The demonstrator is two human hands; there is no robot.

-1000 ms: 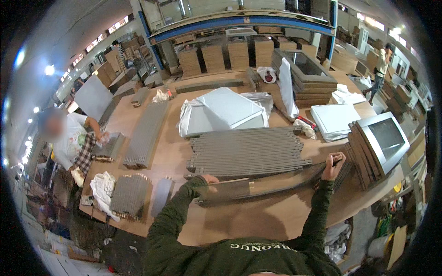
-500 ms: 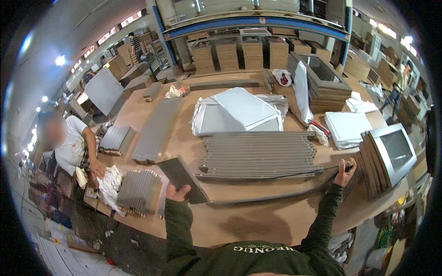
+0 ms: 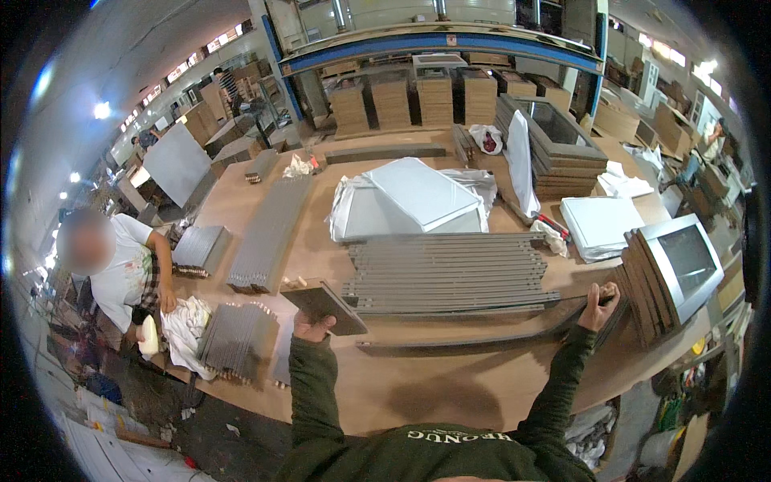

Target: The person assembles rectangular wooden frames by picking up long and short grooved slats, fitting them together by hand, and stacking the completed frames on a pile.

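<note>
The left hand (image 3: 312, 328) grips the near edge of a short, flat, grey-brown rectangular panel (image 3: 328, 304), tilted above the table. Pale round dowels (image 3: 295, 283) jut from its far left end. It looks stiff and light enough for one hand; the smooth face may slip, and the dowels are probably the part to spare, so the long edges seem the best hold. The right hand (image 3: 601, 305) has curled fingers by the right end of a long, narrow grey-brown strip (image 3: 466, 345); whether it grips that, I cannot tell. Beyond lie grey-brown slats in parallel rows (image 3: 450, 273) on the brown, smooth-topped table (image 3: 450, 394).
</note>
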